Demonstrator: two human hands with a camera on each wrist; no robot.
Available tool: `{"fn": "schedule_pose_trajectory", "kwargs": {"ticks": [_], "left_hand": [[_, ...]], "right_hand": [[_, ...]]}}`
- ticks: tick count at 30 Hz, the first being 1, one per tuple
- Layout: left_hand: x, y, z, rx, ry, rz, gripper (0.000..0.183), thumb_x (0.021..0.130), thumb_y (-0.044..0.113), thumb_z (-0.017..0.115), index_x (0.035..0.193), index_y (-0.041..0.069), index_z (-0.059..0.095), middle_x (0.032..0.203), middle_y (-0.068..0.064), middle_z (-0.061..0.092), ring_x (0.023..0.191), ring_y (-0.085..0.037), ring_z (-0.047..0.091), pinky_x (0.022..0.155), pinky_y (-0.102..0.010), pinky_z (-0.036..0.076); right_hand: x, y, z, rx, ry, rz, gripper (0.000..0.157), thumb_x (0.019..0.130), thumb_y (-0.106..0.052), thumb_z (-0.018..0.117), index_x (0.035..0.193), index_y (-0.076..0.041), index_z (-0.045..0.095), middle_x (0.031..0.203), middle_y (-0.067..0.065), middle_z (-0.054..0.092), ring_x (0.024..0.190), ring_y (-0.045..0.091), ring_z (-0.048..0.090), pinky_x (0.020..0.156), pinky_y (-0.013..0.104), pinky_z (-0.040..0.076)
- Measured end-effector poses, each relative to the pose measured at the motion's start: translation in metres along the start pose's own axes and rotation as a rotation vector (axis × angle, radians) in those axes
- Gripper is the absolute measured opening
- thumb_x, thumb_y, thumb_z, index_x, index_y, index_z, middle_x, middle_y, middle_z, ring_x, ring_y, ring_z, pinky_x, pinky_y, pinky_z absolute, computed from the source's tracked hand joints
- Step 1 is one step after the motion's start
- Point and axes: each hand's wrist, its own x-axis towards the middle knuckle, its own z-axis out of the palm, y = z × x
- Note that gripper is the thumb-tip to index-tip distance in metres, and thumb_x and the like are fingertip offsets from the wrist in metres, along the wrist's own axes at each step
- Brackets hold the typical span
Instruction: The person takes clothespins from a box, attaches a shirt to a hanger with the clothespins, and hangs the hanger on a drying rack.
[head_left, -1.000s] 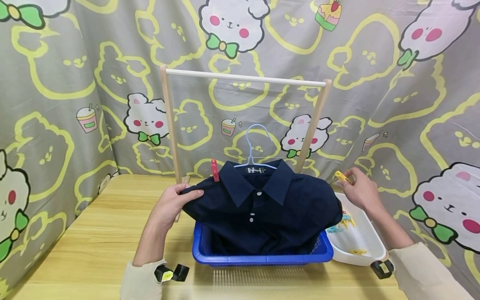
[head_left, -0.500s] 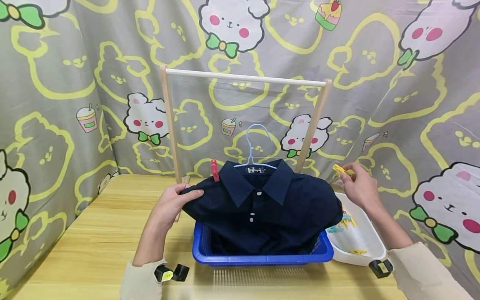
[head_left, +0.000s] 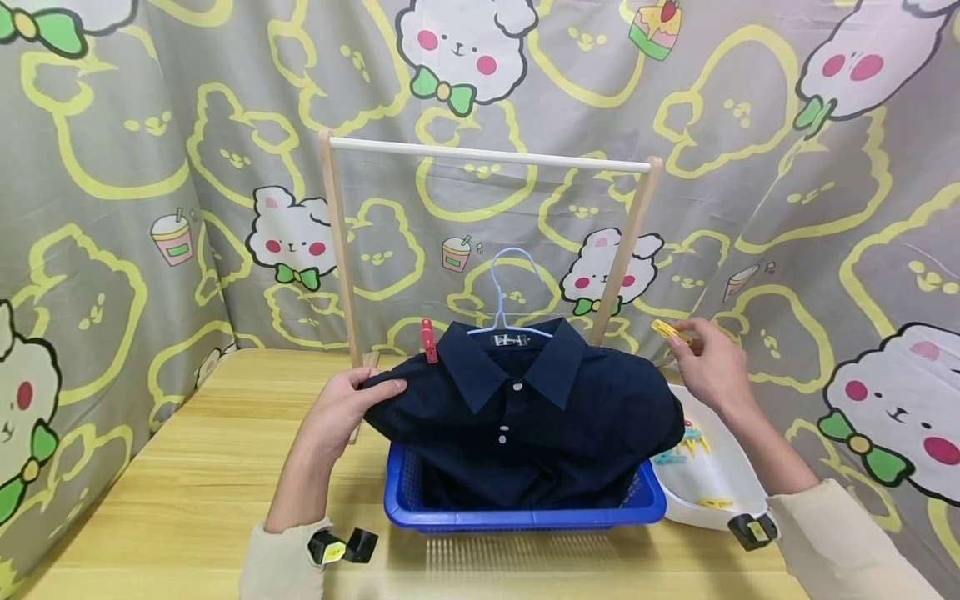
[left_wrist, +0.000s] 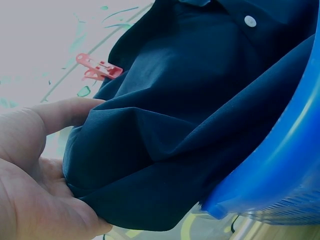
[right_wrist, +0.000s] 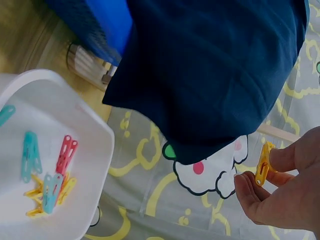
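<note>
A dark navy shirt (head_left: 480, 417) with a white-buttoned collar sits on a light blue hanger (head_left: 504, 292), its lower part inside a blue basket (head_left: 525, 522). My left hand (head_left: 341, 408) grips the shirt's left-side sleeve, thumb on top and the other fingers underneath. Beside the collar, a red clothespin (head_left: 428, 340) is clipped on that shoulder. Right of the shirt, my right hand (head_left: 712, 365) pinches a yellow clothespin (right_wrist: 263, 164) between thumb and fingers, apart from the cloth.
Behind the shirt stands a wooden rack with a white rail (head_left: 487, 155). A white tub (right_wrist: 95, 130) at the right holds several clothespins in teal, yellow and red. Patterned curtains surround the wooden table (head_left: 187, 467).
My right hand has moved slightly left and up toward the shirt's shoulder with the yellow clothespin, turning it in the fingers. The left hand and shirt have stayed in place.
</note>
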Motion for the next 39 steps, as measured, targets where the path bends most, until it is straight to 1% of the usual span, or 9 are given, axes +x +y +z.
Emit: {"fn": "schedule_pose_trajectory", "kwargs": {"ticks": [6,13,19,24,27,35,39], "left_hand": [[0.001,0.0,0.001,-0.006,-0.001,0.003,0.039,0.085,0.031,0.072,0.095,-0.004,0.062,0.081,-0.005,0.062,0.093,-0.022,0.055,0.086,-0.033,0.043],[0.001,0.0,0.001,-0.003,0.008,0.003,0.038,0.085,0.031,0.073,0.094,-0.004,0.062,0.08,-0.004,0.062,0.091,-0.022,0.055,0.084,-0.033,0.043],[0.002,0.0,0.001,-0.019,0.001,0.003,0.038,0.085,0.031,0.073,0.095,-0.005,0.062,0.082,-0.005,0.064,0.092,-0.022,0.057,0.087,-0.033,0.043],[0.002,-0.001,0.001,-0.02,-0.004,0.01,0.038,0.085,0.03,0.072,0.096,-0.005,0.062,0.081,-0.005,0.064,0.092,-0.022,0.057,0.087,-0.032,0.043],[0.002,-0.001,0.001,-0.015,-0.003,0.014,0.038,0.085,0.03,0.072,0.095,-0.005,0.062,0.08,-0.005,0.064,0.091,-0.022,0.057,0.086,-0.032,0.043],[0.001,-0.001,0.0,0.0,0.009,0.01,0.038,0.084,0.03,0.073,0.092,-0.005,0.062,0.078,-0.005,0.061,0.091,-0.023,0.055,0.084,-0.033,0.042],[0.001,-0.001,0.0,0.011,0.014,0.004,0.038,0.084,0.032,0.073,0.092,-0.004,0.061,0.078,-0.004,0.06,0.089,-0.022,0.054,0.082,-0.033,0.043]], "right_hand": [[0.0,-0.007,-0.001,0.016,0.019,-0.035,0.035,0.099,-0.029,0.049,0.125,-0.005,0.054,0.101,0.026,0.064,0.102,0.043,0.057,0.074,0.051,0.045],[-0.001,-0.017,-0.003,0.043,0.01,-0.029,0.04,0.1,-0.032,0.048,0.129,-0.005,0.053,0.11,0.028,0.06,0.103,0.043,0.056,0.075,0.052,0.046],[-0.002,-0.024,-0.004,0.051,0.03,-0.044,0.042,0.098,-0.035,0.051,0.127,-0.004,0.055,0.11,0.028,0.062,0.104,0.043,0.057,0.08,0.055,0.044],[-0.004,-0.029,-0.005,0.054,0.034,-0.033,0.049,0.097,-0.04,0.052,0.123,0.001,0.054,0.11,0.027,0.06,0.103,0.042,0.056,0.08,0.053,0.044],[-0.005,-0.032,-0.005,0.064,0.032,-0.027,0.052,0.096,-0.042,0.053,0.122,0.002,0.054,0.112,0.027,0.059,0.105,0.042,0.056,0.082,0.053,0.043],[-0.007,-0.039,-0.004,0.112,0.024,-0.041,0.049,0.096,-0.045,0.052,0.121,-0.004,0.055,0.115,0.026,0.06,0.107,0.042,0.056,0.084,0.056,0.044],[-0.007,-0.042,-0.003,0.128,0.025,-0.047,0.049,0.096,-0.044,0.052,0.122,-0.004,0.056,0.114,0.026,0.061,0.106,0.042,0.056,0.084,0.056,0.044]]}}
